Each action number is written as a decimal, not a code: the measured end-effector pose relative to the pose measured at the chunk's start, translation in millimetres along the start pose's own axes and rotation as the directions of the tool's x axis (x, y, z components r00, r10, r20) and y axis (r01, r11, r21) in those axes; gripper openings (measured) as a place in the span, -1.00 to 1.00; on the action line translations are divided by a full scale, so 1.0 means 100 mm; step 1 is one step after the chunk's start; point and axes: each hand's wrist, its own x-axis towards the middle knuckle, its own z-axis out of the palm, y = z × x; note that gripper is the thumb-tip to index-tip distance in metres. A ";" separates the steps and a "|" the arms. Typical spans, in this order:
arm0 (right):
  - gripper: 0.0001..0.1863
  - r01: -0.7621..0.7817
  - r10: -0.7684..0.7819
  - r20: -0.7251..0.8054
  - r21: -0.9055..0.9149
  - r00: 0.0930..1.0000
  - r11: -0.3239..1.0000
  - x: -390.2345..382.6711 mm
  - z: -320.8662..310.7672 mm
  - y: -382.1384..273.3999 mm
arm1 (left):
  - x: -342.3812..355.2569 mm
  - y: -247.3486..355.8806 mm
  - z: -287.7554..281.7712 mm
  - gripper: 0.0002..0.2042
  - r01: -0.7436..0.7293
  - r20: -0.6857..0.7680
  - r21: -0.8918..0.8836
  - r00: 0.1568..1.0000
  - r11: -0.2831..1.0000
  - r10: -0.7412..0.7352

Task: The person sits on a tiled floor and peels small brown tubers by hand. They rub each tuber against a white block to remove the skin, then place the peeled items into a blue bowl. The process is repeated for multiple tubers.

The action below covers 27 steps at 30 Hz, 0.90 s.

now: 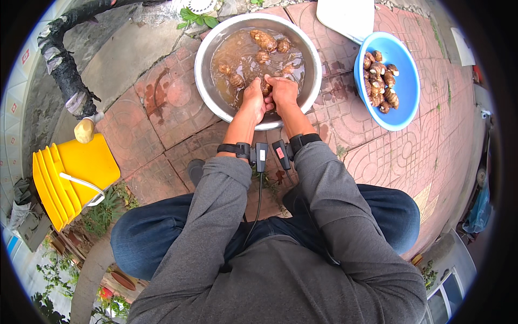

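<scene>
A round metal basin of brownish water stands on the paving in front of me. Both my hands are inside it, close together near its front rim. Between them is a brown taro root, held by my left hand and my right hand, with fingers curled round it. Other taro roots sit in the water beyond my hands, some partly under the surface. To the right, a blue plastic basin holds several wet brown taro roots.
A white board-like panel lies beside the blue basin. At left are a yellow ribbed bucket with a white handle and a dark, bent pipe. Green leaves grow behind the metal basin. Patterned red tiles cover the ground.
</scene>
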 end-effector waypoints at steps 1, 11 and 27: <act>-0.78 -0.037 0.037 0.015 0.030 0.999 0.999 0.00 -0.01 -0.03 | 0.00 0.02 -0.02 -0.59 0.036 0.053 -0.042 0.998 0.998 -0.034; -0.82 -0.009 0.005 0.124 0.037 0.992 0.999 0.11 0.01 0.10 | -0.10 0.13 0.06 -0.47 0.047 -0.173 0.267 0.985 0.963 0.000; -0.73 0.300 -0.343 -0.048 -0.384 0.938 0.873 0.18 0.07 0.17 | -0.03 -0.01 0.06 -0.46 -0.074 -0.150 0.398 0.978 0.914 0.145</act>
